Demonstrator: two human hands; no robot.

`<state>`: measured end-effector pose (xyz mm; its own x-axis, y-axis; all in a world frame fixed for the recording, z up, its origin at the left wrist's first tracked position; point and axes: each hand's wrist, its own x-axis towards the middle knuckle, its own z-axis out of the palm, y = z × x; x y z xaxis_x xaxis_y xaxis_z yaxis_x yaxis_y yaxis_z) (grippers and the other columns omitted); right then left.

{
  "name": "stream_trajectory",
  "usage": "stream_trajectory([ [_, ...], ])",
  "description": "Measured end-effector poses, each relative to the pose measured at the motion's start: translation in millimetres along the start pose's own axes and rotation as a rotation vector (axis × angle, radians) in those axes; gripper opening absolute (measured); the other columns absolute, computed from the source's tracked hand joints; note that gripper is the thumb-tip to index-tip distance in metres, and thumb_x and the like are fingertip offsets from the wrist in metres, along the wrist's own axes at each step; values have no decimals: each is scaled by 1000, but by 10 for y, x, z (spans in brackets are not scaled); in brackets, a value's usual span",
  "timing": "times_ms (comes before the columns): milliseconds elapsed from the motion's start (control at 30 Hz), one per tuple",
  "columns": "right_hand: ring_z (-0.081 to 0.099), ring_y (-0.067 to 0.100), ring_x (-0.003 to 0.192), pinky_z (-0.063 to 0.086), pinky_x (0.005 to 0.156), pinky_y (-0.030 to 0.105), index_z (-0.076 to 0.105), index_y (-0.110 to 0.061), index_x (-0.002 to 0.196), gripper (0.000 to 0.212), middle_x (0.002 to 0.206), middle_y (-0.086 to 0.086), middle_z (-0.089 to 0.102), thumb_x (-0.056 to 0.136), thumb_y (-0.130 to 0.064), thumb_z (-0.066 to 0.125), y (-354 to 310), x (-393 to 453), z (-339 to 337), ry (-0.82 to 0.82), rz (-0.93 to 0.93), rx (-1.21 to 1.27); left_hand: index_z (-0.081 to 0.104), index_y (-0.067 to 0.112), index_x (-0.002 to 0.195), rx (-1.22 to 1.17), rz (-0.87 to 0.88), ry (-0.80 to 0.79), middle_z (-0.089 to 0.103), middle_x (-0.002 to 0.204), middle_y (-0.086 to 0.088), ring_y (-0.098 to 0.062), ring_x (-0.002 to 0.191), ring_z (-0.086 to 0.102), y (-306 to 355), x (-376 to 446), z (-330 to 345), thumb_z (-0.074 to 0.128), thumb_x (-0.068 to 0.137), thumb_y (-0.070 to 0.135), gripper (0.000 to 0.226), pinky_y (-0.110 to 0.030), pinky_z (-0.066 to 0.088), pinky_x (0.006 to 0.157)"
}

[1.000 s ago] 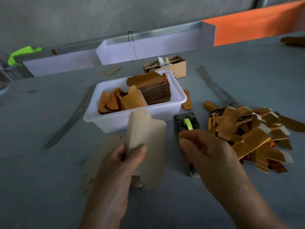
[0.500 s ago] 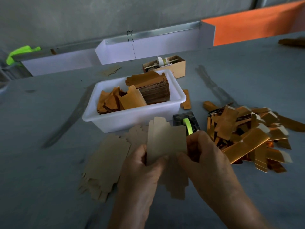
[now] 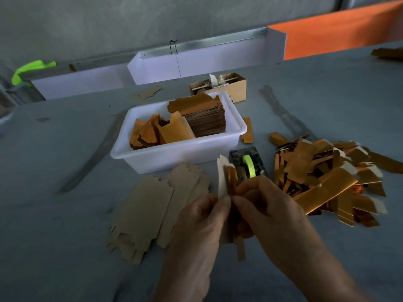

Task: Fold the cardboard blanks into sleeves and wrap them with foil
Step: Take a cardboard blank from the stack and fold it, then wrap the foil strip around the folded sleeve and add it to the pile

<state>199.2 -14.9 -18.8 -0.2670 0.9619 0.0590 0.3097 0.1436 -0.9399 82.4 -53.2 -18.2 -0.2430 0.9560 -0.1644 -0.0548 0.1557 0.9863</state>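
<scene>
Cardboard blank (image 3: 222, 182) stands upright between both hands, long axis running twelve to six, foil face turned toward three o'clock. Left hand (image 3: 200, 225) pinches its near edge; right hand (image 3: 268, 212) grips the folding panel. Tape dispenser (image 3: 248, 163) sits at twelve o'clock, nearer the right hand.

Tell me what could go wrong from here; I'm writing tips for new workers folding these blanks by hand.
1. Both the left hand and right hand pinch the half-folded blank near one edge, so the crease may run crooked.
2. The tape dispenser sits right behind the fingers; a forward push could knock it.
3. The pile of finished gold sleeves sprawls close to the right wrist and could get scattered.
</scene>
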Motion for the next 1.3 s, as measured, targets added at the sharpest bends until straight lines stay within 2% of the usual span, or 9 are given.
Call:
stream_trajectory([
  [300,59,1,73,49,59,16,45,-40,88,28,80,-14,59,68,-52,61,-13,-15,-20,220,-26,-162,73,22,79,81,86,-19,70,67,2,-9,61,64,39,4,-51,58,92,20,20,-21,46,56],
  [533,66,14,72,57,72,37,61,-28,81,15,75,0,68,69,-37,63,6,-5,-33,97,129,147,73,26,86,94,-3,-50,72,75,1,-14,71,69,58,-38,-22,68,83,26,6,-31,53,68],
  [733,62,20,68,56,68,39,63,-24,76,17,70,5,64,71,-39,60,8,-1,-28,131,88,120,75,35,74,122,85,114,73,74,12,1,69,67,66,-28,23,71,79,22,14,-6,44,52],
  [833,64,20,69,57,66,39,62,-25,77,10,71,4,65,75,-35,62,23,-4,-5,156,91,121,74,38,82,297,236,257,71,79,10,1,75,65,2,-54,65,72,80,23,15,-8,47,58],
  [933,65,19,69,57,66,37,62,-25,79,11,71,2,67,73,-35,63,35,-7,16,189,80,120,73,26,107,747,466,352,60,83,1,-15,78,61,-28,-105,157,71,80,19,28,-27,53,65],
  [1067,63,19,61,55,60,37,62,-22,75,13,64,3,65,77,-35,65,31,-9,38,197,78,112,74,2,99,1318,542,352,56,71,-9,-26,66,59,26,-178,378,71,61,4,38,-25,43,44],
  [1133,59,17,54,51,51,28,62,-19,71,18,59,2,62,79,-35,63,38,-9,29,198,73,114,72,0,100,1389,535,315,57,71,-8,-23,65,58,52,-176,429,55,70,4,35,-25,45,46],
  [1233,59,8,52,44,45,12,61,-15,68,36,57,1,61,78,-49,55,15,-8,-18,163,123,227,74,6,97,1374,582,296,55,69,-6,-23,63,58,4,-183,428,61,58,3,41,-23,42,43],
  [1300,64,9,58,49,50,15,62,-14,71,49,62,3,64,65,-61,54,14,0,-48,136,122,196,75,10,99,1299,608,257,53,69,-4,-22,65,58,-31,-179,392,64,51,2,49,-19,36,42],
])
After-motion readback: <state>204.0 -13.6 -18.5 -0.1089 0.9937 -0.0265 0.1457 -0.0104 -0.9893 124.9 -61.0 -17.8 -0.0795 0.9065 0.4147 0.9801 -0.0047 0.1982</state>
